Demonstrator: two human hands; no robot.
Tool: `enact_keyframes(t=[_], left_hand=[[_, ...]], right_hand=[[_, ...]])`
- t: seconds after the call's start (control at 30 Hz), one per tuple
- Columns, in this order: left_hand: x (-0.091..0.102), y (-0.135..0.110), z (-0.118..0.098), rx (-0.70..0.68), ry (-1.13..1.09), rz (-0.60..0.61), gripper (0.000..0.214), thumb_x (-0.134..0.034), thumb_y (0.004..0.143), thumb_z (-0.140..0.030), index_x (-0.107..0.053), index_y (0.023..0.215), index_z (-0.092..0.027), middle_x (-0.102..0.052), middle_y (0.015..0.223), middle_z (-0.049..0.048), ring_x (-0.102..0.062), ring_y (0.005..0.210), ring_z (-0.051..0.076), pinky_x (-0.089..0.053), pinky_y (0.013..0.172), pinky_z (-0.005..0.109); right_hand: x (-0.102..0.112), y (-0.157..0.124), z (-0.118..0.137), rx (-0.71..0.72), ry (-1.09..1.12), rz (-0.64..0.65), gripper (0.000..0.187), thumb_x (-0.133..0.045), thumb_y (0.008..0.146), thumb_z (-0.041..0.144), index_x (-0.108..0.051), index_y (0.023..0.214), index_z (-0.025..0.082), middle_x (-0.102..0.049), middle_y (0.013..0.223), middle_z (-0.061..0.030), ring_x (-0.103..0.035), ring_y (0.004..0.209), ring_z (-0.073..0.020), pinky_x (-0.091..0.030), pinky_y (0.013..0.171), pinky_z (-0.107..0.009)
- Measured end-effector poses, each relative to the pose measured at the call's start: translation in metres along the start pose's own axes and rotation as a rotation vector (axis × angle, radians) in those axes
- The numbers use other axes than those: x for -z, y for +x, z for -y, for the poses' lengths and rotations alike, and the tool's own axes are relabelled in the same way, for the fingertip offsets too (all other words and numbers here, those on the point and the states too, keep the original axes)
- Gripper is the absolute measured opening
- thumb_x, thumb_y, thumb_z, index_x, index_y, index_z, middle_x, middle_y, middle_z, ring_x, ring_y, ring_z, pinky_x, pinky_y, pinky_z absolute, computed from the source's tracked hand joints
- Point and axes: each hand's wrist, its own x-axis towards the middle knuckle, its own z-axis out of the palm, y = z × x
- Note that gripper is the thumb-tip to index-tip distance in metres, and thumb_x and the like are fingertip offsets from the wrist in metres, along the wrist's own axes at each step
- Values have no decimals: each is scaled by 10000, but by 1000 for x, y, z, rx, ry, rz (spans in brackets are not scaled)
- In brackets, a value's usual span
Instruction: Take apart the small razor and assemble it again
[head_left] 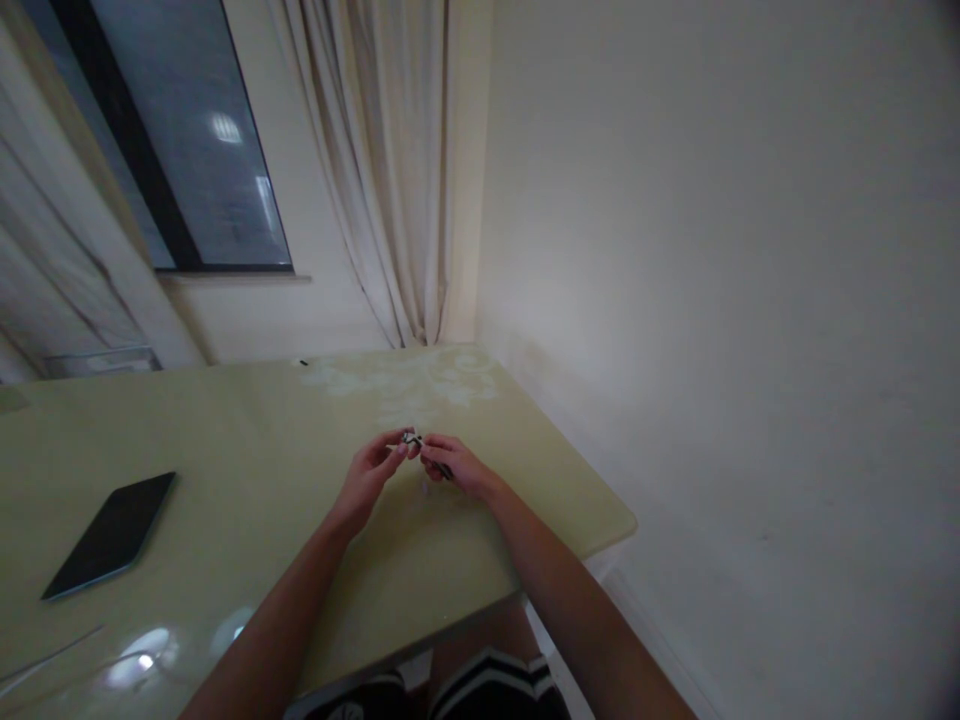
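Note:
Both hands meet over the near right part of the table. My left hand (377,464) pinches a small white-and-black object (412,438) between thumb and fingertips; its kind is too small to make out. Close beside it, my right hand (454,466) is closed, its fingertips touching or nearly touching the same object. A slim dark piece (442,469) shows under the right fingers. Whether it is joined to the small object, I cannot tell.
The pale yellow-green table (247,440) has a glossy top and a rounded right corner by the wall (712,300). A flat dark tablet-like slab (112,535) lies at left. A thin cable (52,660) runs near the front left. A tiny black item (304,362) sits at the far edge.

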Motion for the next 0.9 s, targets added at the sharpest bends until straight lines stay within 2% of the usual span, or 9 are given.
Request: enact_keyframes(t=[0.13, 0.2, 0.3, 0.4, 0.5, 0.63, 0.73, 0.9], left_hand=[[0, 0, 5, 32, -38, 41, 717, -728, 749, -717, -736, 1243, -196, -766, 1048, 102, -655, 917, 229, -483, 747, 296], [1, 0, 8, 19, -47, 66, 714, -746, 738, -707, -739, 1242, -202, -763, 1038, 93, -651, 888, 219, -488, 753, 300], [0, 0, 11, -18, -65, 81, 689, -762, 744, -679, -737, 1242, -204, -740, 1042, 85, -628, 859, 198, -497, 770, 301], [-1, -1, 9, -50, -71, 60, 706, -764, 742, -673, -717, 1268, -205, -715, 1032, 77, -607, 844, 187, -496, 763, 293], [-4, -2, 5, -57, -57, 25, 715, -745, 762, -670, -701, 1286, -186, -682, 904, 50, -570, 772, 168, -476, 720, 279], [-8, -3, 3, -82, -49, -17, 678, -744, 778, -644, -700, 1273, -183, -651, 892, 36, -559, 776, 160, -471, 735, 278], [-10, -4, 4, -72, -15, -15, 705, -712, 783, -677, -695, 1286, -183, -640, 851, 33, -543, 748, 164, -461, 701, 279], [-7, -2, 5, -78, 12, -78, 705, -675, 805, -685, -674, 1314, -198, -653, 959, 48, -523, 717, 141, -443, 663, 259]], right_hand=[[1, -1, 0, 15, 3, 18, 395, -711, 841, 561, -695, 913, 172, -538, 652, 44, -454, 521, -85, -308, 483, -211], [3, -1, 0, 5, 9, 24, 418, -671, 869, 579, -696, 877, 162, -550, 621, 37, -444, 495, -85, -292, 466, -212], [3, -1, 0, 4, 7, 11, 423, -702, 846, 575, -682, 797, 155, -528, 573, 41, -425, 482, -82, -292, 469, -210], [1, -2, 3, 34, 2, -9, 428, -734, 824, 577, -667, 758, 159, -527, 565, 39, -434, 491, -84, -300, 482, -211], [-2, -3, 7, 51, -14, -4, 438, -718, 833, 597, -682, 793, 162, -529, 563, 41, -423, 482, -84, -291, 479, -215], [-2, -5, 13, 42, -5, 14, 435, -699, 833, 600, -685, 797, 166, -469, 540, 63, -348, 448, -73, -230, 449, -215], [0, -7, 15, 31, -26, -2, 411, -710, 824, 566, -677, 750, 164, -458, 541, 61, -341, 452, -69, -199, 442, -213], [2, -3, 14, 105, 42, -67, 424, -688, 838, 580, -695, 779, 160, -471, 552, 56, -328, 442, -64, -187, 428, -209]])
